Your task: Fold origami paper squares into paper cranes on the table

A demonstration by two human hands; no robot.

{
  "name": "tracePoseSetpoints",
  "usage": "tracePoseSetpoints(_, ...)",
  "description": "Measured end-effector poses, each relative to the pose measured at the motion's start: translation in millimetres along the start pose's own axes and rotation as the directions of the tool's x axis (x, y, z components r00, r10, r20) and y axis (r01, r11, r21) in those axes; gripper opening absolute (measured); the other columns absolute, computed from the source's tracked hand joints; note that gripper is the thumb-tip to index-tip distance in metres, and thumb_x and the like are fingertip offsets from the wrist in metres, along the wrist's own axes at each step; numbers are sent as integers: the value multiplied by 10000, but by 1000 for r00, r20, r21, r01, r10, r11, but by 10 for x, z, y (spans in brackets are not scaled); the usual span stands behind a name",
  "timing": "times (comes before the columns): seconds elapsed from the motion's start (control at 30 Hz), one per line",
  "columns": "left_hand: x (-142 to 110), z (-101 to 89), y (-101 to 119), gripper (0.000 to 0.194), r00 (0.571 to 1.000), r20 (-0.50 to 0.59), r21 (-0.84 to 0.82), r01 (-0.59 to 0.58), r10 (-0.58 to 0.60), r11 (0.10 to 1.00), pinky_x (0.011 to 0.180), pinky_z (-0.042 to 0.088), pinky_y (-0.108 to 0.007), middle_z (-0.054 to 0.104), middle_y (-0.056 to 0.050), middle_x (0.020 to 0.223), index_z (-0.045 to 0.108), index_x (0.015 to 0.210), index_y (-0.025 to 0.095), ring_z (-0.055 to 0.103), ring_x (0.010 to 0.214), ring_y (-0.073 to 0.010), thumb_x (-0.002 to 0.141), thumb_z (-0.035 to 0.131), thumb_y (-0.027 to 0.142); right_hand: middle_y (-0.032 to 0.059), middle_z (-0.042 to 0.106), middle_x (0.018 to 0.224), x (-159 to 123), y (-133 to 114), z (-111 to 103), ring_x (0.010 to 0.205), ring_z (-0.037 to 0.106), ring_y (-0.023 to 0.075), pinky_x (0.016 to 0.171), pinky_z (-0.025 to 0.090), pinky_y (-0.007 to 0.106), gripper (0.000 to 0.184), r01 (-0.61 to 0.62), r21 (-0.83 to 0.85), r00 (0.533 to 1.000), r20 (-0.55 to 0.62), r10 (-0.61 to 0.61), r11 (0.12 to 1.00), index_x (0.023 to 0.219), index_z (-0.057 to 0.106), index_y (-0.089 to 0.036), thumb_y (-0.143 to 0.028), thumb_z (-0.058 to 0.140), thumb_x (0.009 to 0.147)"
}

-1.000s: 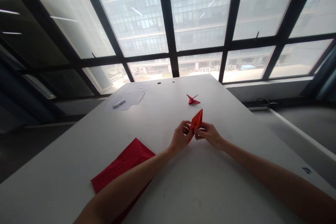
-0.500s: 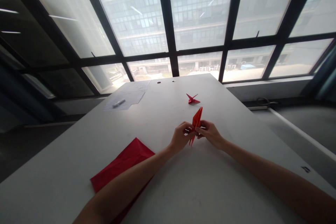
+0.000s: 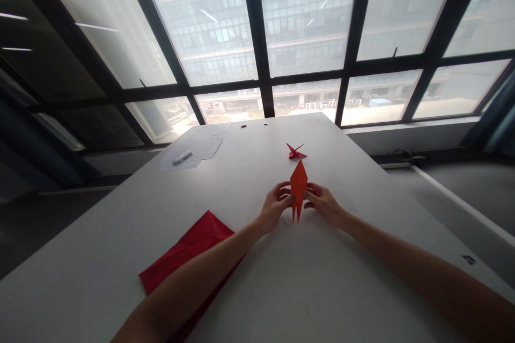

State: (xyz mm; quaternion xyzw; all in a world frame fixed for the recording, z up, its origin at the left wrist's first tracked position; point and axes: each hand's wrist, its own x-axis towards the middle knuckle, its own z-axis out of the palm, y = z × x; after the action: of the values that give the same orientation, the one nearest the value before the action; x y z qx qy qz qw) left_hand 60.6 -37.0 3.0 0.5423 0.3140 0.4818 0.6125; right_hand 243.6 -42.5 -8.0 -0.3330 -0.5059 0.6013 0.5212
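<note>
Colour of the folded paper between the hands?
The origami piece is plain orange-red, best seen in the head view.

- The left forearm is showing bare, slim and tapering toward the wrist, running off the bottom edge of the view.
- The right forearm is showing bare as well, running off the lower right corner.
- The left hand and the right hand are showing bare, with slender fingers.

Hazy daylight through windows, dim, bowed edges.
</note>
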Motion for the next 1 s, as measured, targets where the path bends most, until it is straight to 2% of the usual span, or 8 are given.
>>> tracePoseSetpoints(0.1, -4, 7, -10, 426, 999, 29, -30, 18, -17, 999, 839, 547, -404, 675, -130, 1065, 636, 1100, 121, 668, 917, -244, 765, 762, 353, 63, 710, 995, 10, 23, -9, 862, 671, 206, 676, 548, 308, 430, -20, 41, 999, -31, 21, 999, 1121, 636, -222, -425, 753, 761)
tracePoseSetpoints(0.27, -14, 29, -6, 354, 1000, 11, -49, -4, 5, 999, 837, 536, -407, 695, -118, 1001, 675, 1017, 113, 666, 889, -238, 758, 773, 333, 50, 694, 851, 19, 13, 11, 749, 637, 168, 662, 517, 288, 314, 32, -51, 996, -87, -36, 998, 869, 694, -163, -435, 772, 733)
tracePoseSetpoints(0.5, -25, 51, 16, 343, 1000, 4, -41, -18, 19, 999, 827, 539, -398, 696, -102, 995, 670, 974, 123, 677, 873, -232, 746, 781, 354, 27, 660, 674, -1, -27, 53, 577, 523, 117, 554, 425, 261, 320, 103, -147, 990, -77, -116, 984, 832, 738, -149, -452, 766, 730)
tracePoseSetpoints(0.7, -28, 65, 42, 371, 1000, 8, -71, 31, -30, 997, 802, 549, -414, 702, -115, 977, 650, 981, 123, 693, 859, -250, 740, 784, 370, 5, 632, 624, -2, -14, 69, 548, 522, 117, 525, 427, 254, 357, 124, -151, 981, -128, -144, 981, 824, 677, -161, -472, 793, 690)
tracePoseSetpoints(0.8, -37, 82, 59, 382, 997, 56, -109, 56, -51, 992, 825, 547, -438, 691, -138, 1040, 637, 1040, 125, 697, 875, -259, 761, 769, 350, -7, 617, 627, 3, -20, 74, 541, 522, 115, 509, 433, 248, 361, 130, -144, 978, -146, -151, 981, 807, 639, -173, -473, 795, 682)
tracePoseSetpoints(0.9, -45, 98, 64, 409, 995, 90, -128, 61, -50, 990, 839, 547, -453, 673, -148, 1098, 625, 1102, 133, 697, 880, -262, 769, 762, 326, 23, 642, 666, 1, -38, 85, 573, 543, 125, 530, 447, 255, 335, 123, -202, 981, -125, -150, 972, 771, 671, -153, -470, 764, 714)
tracePoseSetpoints(1.0, -41, 94, 46, 409, 997, 60, -101, 60, -54, 993, 843, 548, -440, 677, -142, 1082, 642, 1095, 125, 687, 905, -264, 757, 772, 316, 48, 679, 715, -8, -36, 99, 599, 560, 137, 550, 456, 264, 313, 126, -273, 984, -89, -156, 954, 826, 716, -146, -450, 727, 752)
